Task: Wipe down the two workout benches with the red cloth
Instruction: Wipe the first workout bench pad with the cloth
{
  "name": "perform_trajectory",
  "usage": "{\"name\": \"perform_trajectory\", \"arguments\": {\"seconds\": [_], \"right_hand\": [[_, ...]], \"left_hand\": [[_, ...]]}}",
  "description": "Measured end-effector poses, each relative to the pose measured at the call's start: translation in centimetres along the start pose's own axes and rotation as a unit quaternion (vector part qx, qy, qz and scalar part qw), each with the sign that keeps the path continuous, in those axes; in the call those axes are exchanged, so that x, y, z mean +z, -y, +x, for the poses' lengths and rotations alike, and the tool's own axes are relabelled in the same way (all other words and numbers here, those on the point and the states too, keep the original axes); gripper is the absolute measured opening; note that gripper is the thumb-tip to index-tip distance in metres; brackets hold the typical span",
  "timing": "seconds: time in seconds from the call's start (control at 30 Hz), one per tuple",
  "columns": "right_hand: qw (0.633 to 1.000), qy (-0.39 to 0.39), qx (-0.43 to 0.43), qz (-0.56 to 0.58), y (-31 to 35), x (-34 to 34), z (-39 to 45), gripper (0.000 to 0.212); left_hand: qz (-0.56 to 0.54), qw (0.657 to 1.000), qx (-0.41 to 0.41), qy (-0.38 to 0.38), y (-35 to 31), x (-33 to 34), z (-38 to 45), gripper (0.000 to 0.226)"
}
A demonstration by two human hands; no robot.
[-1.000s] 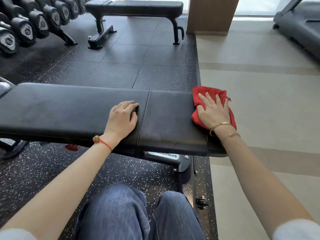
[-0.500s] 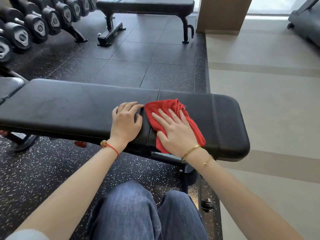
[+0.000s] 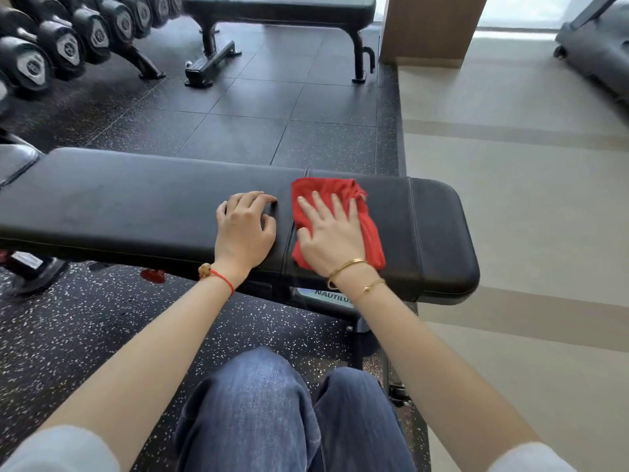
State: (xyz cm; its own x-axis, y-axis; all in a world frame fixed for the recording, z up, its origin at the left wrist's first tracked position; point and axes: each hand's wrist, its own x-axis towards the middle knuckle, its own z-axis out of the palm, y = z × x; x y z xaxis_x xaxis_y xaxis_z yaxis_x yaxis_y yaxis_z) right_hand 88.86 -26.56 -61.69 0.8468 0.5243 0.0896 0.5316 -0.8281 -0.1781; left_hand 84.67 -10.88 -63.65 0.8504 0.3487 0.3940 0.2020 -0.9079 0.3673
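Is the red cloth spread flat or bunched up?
Bunched up: the red cloth shows folds and creases under the right hand, which presses it on the near bench.

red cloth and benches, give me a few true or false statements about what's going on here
1. The right hand presses the red cloth flat on the near bench. True.
2. The left hand holds a spray bottle. False: it rests on the bench pad, holding nothing.
3. The cloth lies just right of the pad seam. True.
4. The far bench has a cloth on it. False: nothing red lies on it.
5. Dumbbells sit racked at the upper left. True.
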Motion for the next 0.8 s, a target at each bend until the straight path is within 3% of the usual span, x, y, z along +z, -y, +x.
{"name": "perform_trajectory", "arguments": {"seconds": [0.17, 0.33, 0.57, 0.67, 0.8], "right_hand": [[1.000, -0.017, -0.024, -0.007, -2.6, -0.4, -4.5, 0.060], [0.994, -0.039, 0.093, -0.040, -10.9, -2.5, -7.1, 0.063], [0.975, 0.008, 0.224, 0.009, -15.7, -3.3, 0.0, 0.056], [0.983, 0.006, 0.186, -0.004, -12.9, -2.7, 3.0, 0.056], [0.997, 0.010, 0.073, -0.011, -7.1, -1.5, 3.8, 0.056]], "left_hand": [[-0.013, 1.000, 0.009, 0.017, 0.4, -0.3, -0.3, 0.037], [-0.003, 1.000, 0.011, 0.019, 0.3, -0.1, -0.4, 0.037], [0.010, 1.000, 0.002, 0.004, -0.1, 0.2, -0.3, 0.036], [0.010, 1.000, -0.003, -0.007, -0.1, 0.4, -0.2, 0.034], [0.001, 1.000, -0.006, -0.010, -0.1, 0.3, -0.1, 0.034]]}}
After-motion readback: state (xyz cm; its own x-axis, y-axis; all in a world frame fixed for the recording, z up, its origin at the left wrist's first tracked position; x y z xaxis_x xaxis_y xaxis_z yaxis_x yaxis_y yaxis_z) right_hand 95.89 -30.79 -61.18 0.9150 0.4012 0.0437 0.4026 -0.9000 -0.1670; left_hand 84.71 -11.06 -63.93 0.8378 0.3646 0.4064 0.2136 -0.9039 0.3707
